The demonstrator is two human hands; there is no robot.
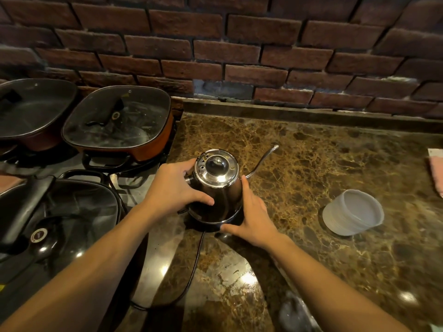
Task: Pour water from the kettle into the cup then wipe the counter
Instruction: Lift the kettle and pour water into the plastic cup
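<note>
Standing upright on a dark round base [211,224] near the left edge of the marbled worktop [335,164], roughly midway between the back edge and the front one: a polished steel kettle [217,188]. Sitting squarely between the two hands. Left hand [175,188] wrapping the kettle's left side, thumb lying across the front of the body, fingers curling behind where the handle seems to be, though the handle itself is mostly hidden, so how firmly it is gripped cannot be told. Right hand [254,219] spread, not clasping anything: palm and fingers pressing flat along the kettle's lower right flank, thumb reaching onto the rim of the base.

Mirror-bright, rounded and widening downward, capped by a domed lid [215,168] with a dark knob and small vent holes. Black cord [194,267] trailing from the base toward the front edge.

Thin gooseneck spout [266,159] leaving the body low on the right side, curving up and pointing toward the back right corner of the worktop. Long axis vertical.

Translucent plastic cup [352,213] resting well apart to the right, looking tipped with its mouth turned toward the right edge. Pink cloth [436,176] lying at the right edge.
</note>
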